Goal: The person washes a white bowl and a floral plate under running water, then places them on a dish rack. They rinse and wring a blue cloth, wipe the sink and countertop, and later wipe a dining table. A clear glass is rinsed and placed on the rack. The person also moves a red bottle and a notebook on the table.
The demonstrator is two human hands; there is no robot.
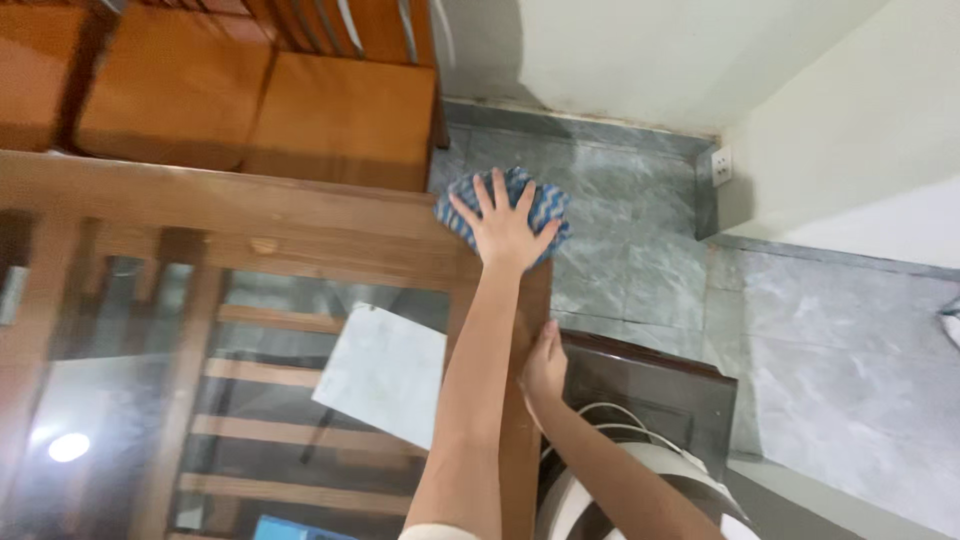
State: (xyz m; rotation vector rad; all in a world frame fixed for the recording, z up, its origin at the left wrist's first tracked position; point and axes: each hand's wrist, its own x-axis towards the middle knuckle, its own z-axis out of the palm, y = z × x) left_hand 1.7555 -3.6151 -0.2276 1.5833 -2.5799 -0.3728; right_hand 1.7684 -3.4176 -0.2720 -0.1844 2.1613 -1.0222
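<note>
Left hand (pixel 505 232) is flat, fingers spread, palm down on a blue-and-white checked cloth (pixel 545 205), pressing it onto the far corner of the wooden table frame (pixel 300 225); no grip, just open-palm pressure. Cloth sits at about 12 o'clock from frame centre and overhangs the corner toward 2 o'clock, above the grey marbled floor tiles (pixel 640 240). Right hand (pixel 543 368) is at roughly 5 o'clock from the left hand, resting against the table's side rail (pixel 527 300), fingers curled around the edge; how tightly it holds, cannot tell. Glass tabletop (pixel 120 400) fills the 8 o'clock area, wooden slats visible through it, with a bright light reflection low left. Pale square sheet (pixel 385 372) lies under or on the glass just left of the left forearm. Orange wooden seat (pixel 340 115) at 11 o'clock, touching nothing in hand. White wall socket (pixel 721 165) at 2 o'clock, well apart.
</note>
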